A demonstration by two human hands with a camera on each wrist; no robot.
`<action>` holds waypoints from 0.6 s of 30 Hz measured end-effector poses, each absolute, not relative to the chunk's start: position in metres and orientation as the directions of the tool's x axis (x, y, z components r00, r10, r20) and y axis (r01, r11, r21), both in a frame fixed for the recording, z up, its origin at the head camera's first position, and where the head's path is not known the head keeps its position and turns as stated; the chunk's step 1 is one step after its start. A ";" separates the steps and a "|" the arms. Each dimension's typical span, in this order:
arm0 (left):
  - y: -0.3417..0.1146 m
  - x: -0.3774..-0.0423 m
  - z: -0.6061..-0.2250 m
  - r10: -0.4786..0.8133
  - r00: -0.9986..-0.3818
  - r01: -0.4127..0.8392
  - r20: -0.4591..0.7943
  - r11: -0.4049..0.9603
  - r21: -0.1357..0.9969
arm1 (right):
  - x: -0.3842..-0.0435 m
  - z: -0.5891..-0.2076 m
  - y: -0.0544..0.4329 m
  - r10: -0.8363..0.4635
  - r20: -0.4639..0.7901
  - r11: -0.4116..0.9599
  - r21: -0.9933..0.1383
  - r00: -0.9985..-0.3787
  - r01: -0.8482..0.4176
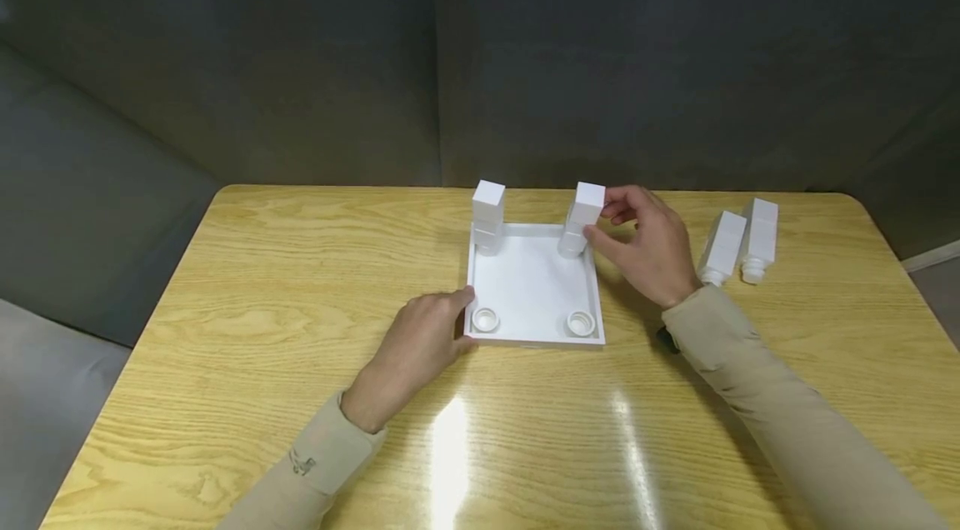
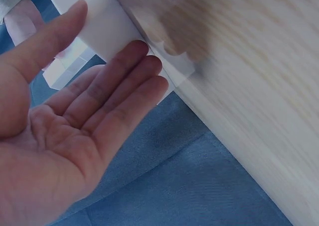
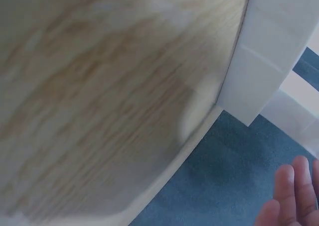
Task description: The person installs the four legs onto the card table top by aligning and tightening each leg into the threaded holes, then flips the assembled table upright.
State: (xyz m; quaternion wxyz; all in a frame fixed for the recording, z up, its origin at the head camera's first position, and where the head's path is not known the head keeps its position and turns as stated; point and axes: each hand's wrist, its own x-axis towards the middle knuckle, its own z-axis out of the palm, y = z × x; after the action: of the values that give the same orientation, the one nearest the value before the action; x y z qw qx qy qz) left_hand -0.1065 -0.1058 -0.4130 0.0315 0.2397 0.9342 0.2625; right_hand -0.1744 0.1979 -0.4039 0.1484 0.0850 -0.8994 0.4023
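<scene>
A white square tray (image 1: 532,288) lies on the table, with a round threaded socket at each near corner: the left socket (image 1: 486,320) and the right socket (image 1: 581,323). White square legs stand upright at both far corners, the left leg (image 1: 489,209) and the right leg (image 1: 588,203). At the tray's near left corner is my left hand (image 1: 420,342); its extended fingers (image 2: 117,96) touch the side and its thumb is spread away. My right hand (image 1: 651,245) is beside the far right leg, its extended fingers (image 3: 294,191) apart from the white parts in the right wrist view.
Two loose white legs with threaded ends, the nearer one (image 1: 725,242) and the farther one (image 1: 761,230), lie to the right of my right hand. A dark partition (image 1: 525,80) rises behind the wood-grain table (image 1: 285,280).
</scene>
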 end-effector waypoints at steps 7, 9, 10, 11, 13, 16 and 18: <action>-0.106 -0.107 -0.413 0.461 -0.885 0.430 0.070 0.748 0.505 | -0.171 -0.401 0.205 -0.072 0.362 0.658 -0.683 -0.929 -0.317; -0.106 -0.107 -0.413 0.461 -0.885 0.429 0.069 0.747 0.507 | -0.170 -0.401 0.209 -0.081 0.371 0.655 -0.680 -0.925 -0.330; -0.106 -0.107 -0.413 0.461 -0.885 0.429 0.068 0.748 0.507 | -0.169 -0.401 0.211 -0.084 0.373 0.654 -0.679 -0.924 -0.334; -0.106 -0.107 -0.413 0.461 -0.885 0.429 0.068 0.747 0.508 | -0.169 -0.401 0.213 -0.086 0.377 0.657 -0.675 -0.922 -0.337; -0.106 -0.107 -0.413 0.460 -0.885 0.428 0.068 0.748 0.507 | -0.167 -0.401 0.219 -0.089 0.389 0.666 -0.661 -0.917 -0.346; -0.106 -0.107 -0.413 0.458 -0.886 0.426 0.067 0.750 0.506 | -0.166 -0.399 0.228 -0.085 0.398 0.684 -0.643 -0.914 -0.343; -0.105 -0.107 -0.414 0.458 -0.886 0.426 0.067 0.750 0.506 | -0.165 -0.397 0.234 -0.079 0.396 0.707 -0.625 -0.915 -0.332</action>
State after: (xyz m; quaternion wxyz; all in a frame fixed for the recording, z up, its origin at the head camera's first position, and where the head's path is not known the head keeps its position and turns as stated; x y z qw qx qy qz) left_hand -0.1074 -0.1054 -0.4135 0.0309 0.2365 0.9348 0.2630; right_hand -0.1651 0.2343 -0.3975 0.1726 0.1132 -0.9075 0.3659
